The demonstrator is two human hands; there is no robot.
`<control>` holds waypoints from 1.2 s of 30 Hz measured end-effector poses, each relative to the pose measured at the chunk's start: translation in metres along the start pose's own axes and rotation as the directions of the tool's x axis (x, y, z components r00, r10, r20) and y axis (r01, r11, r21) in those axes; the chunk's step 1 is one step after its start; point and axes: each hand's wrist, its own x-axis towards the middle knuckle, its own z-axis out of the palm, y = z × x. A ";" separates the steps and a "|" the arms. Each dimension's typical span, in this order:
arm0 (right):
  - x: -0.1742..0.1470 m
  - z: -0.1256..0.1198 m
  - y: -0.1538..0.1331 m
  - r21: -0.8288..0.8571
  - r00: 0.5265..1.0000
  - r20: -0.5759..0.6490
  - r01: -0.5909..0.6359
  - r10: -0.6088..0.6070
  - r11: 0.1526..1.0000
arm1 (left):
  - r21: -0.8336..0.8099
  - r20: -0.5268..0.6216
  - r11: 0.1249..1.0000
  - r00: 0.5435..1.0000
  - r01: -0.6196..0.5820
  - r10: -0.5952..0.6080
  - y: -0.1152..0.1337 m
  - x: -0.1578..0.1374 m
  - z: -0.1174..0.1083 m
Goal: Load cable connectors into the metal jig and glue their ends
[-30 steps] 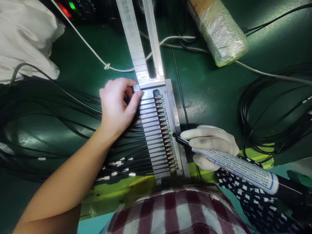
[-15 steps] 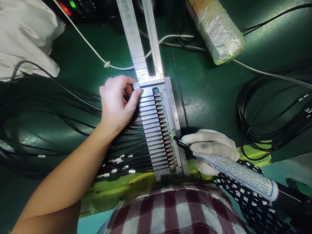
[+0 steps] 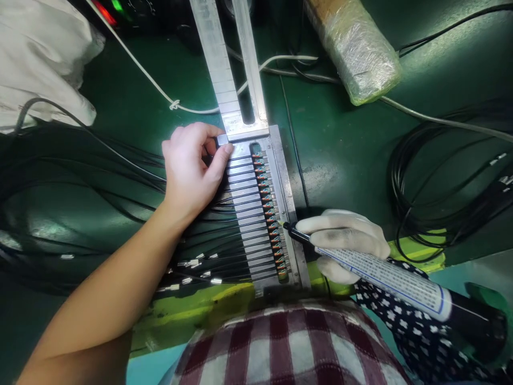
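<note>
white-and-black tube, seemingly light, stiff; gloved right grip closed round its neck, aptly; left grip pinched silver metal tab.

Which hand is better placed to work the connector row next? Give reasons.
Probably the right hand: it holds the pen-shaped tool, tip by the connector row. The left hand grips the far corner of the metal fixture.
</note>
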 end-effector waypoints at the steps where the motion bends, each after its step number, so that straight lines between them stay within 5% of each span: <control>1: 0.001 0.000 0.000 0.009 1.000 0.004 0.003 -0.003 1.000 | -0.005 -0.014 1.000 1.000 -0.015 0.015 -0.001 0.000 0.001; 13: -0.001 -0.004 0.001 0.040 0.999 0.038 0.014 -0.016 0.999 | -0.012 -0.069 0.997 0.995 -0.075 0.074 -0.003 0.001 0.004; 30: 0.002 0.001 0.001 -0.014 1.000 0.000 -0.003 0.003 1.000 | 0.038 0.047 0.995 0.995 0.088 -0.090 0.005 0.001 -0.004; 36: 0.002 0.002 0.003 0.006 1.000 -0.029 0.012 -0.012 1.000 | 0.033 0.024 0.998 0.999 0.045 -0.046 0.003 0.000 -0.002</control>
